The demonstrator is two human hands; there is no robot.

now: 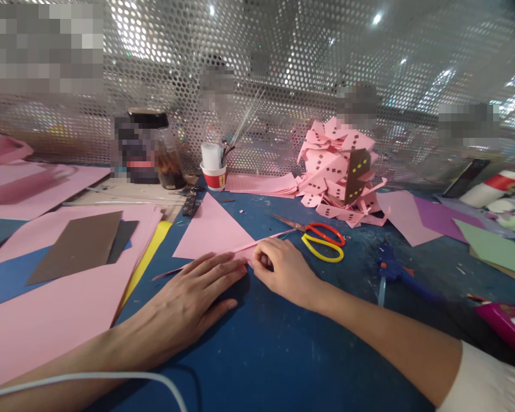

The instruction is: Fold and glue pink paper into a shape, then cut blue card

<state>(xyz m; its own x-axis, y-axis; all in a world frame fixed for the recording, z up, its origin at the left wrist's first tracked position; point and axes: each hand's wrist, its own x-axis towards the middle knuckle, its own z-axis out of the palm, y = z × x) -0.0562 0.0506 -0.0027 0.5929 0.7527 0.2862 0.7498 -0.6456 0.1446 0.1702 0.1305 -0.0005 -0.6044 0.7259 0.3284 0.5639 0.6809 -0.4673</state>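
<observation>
On the blue table, my left hand [193, 297] lies flat with its fingers stretched out, pressing on a narrow folded pink paper strip [242, 248]. My right hand [285, 269] has its fingers curled in a pinch at the strip's right part, close to my left fingertips. Part of the strip is hidden under both hands. Just beyond them is a triangular sheet of pink paper [210, 229]. Scissors [304, 228] with one red and one yellow handle lie half open to the right, near my right hand.
A pink paper construction with dark squares [326, 166] stands at the back. Pink sheets [77, 329] and a brown card [79, 246] lie left. A blue glue gun [397, 269] is right. Behind stand a paper cup [214, 176], a jar [170, 163] and a perforated metal screen [283, 74].
</observation>
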